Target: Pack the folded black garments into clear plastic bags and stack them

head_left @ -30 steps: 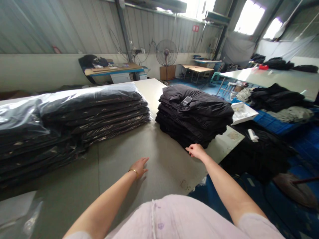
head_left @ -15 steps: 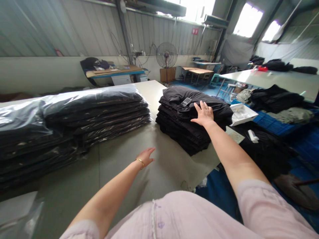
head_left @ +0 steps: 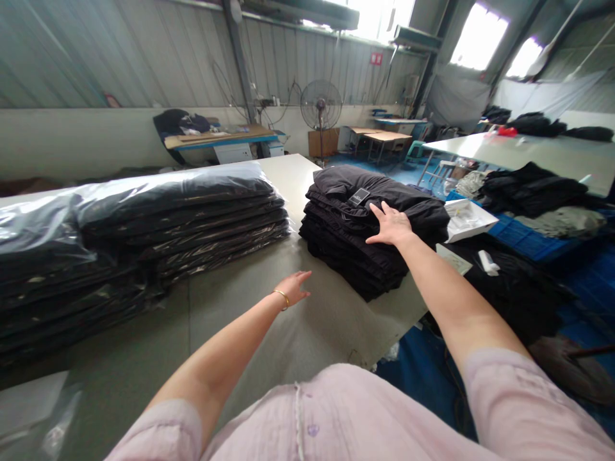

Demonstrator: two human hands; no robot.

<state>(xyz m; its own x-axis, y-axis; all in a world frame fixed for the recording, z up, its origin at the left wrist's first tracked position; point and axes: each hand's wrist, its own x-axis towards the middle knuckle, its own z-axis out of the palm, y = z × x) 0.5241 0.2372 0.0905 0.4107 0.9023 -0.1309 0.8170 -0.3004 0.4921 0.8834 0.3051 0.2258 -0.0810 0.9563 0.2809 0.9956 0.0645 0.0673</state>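
Observation:
A stack of folded black garments (head_left: 353, 246) stands on the pale table (head_left: 288, 333) in front of me. On its top piece lies a dark tag (head_left: 359, 196) with a light border. My right hand (head_left: 391, 224) is at the stack's near right side, fingers spread, against the top garment or just over it; I cannot tell if it presses down. My left hand (head_left: 294, 289) hovers above the table to the left of the stack, open, with a gold bangle at the wrist. Neither hand holds anything.
Piles of black garments in clear plastic bags (head_left: 216, 211) fill the table's left side. At the lower left lie clear plastic sheets (head_left: 36, 410). Right of the stack are a white box (head_left: 468, 219), blue crates (head_left: 521, 237) and dark cloth. A standing fan (head_left: 321, 105) is behind.
My left hand has moved right and slightly forward, closer to the stack. My right hand has shifted slightly left and down along the top garment. The stack stays in place.

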